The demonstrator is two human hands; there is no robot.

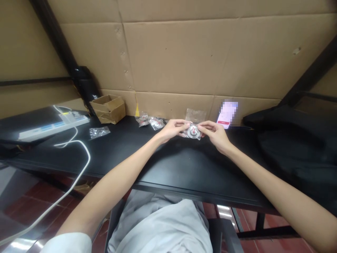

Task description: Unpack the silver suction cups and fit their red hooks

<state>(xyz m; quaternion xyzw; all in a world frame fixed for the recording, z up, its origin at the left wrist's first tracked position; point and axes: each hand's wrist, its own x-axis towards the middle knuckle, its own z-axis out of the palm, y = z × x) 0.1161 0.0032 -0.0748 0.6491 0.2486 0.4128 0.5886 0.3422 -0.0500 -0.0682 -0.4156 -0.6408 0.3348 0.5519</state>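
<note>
My left hand and my right hand meet above the middle of the black table. Between them is a small clear plastic packet with a round silvery disc and a red mark or part at its centre. Fingers and thumb of each hand pinch one side of it. What exactly the disc is, I cannot make out. Just behind the hands lies a flat clear plastic bag. Left of my left hand sit crumpled clear packets with silvery and red contents.
A lit phone leans against the cardboard wall. To the left are an open cardboard box, another clear bag, a power strip and a white cable. Dark fabric covers the right end.
</note>
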